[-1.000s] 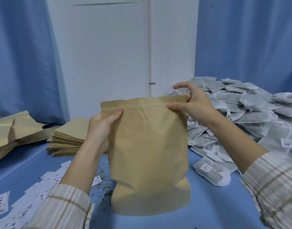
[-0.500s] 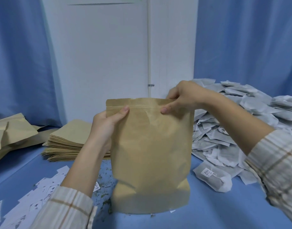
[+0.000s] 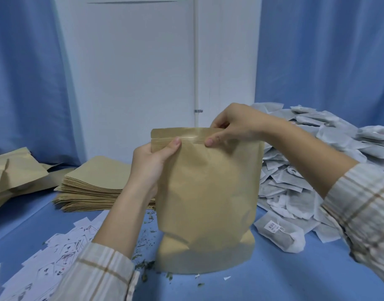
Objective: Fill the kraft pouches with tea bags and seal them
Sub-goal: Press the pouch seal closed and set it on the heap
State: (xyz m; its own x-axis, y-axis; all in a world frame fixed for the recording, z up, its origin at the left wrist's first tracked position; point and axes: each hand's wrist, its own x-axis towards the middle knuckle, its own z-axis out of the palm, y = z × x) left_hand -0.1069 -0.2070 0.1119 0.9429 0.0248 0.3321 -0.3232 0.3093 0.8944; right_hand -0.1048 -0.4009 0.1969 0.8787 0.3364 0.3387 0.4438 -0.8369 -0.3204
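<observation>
Nearest, paper labels (image 3: 56,259) lie scattered on the blue table (image 3: 284,279) at lower left, with loose tea crumbs (image 3: 146,266) beside them. The kraft pouch (image 3: 206,203) stands upright on the table at centre. The left hand (image 3: 149,161) pinches its top strip near the left corner, thumb on the front; the right hand (image 3: 232,127) pinches the same strip further right. Behind left sits a stack of flat pouches (image 3: 95,183); on the right, a heap of tea bags (image 3: 317,170).

Bulging kraft pouch (image 3: 208,192) upright on table, tea bags (image 3: 306,170) heaped right
</observation>
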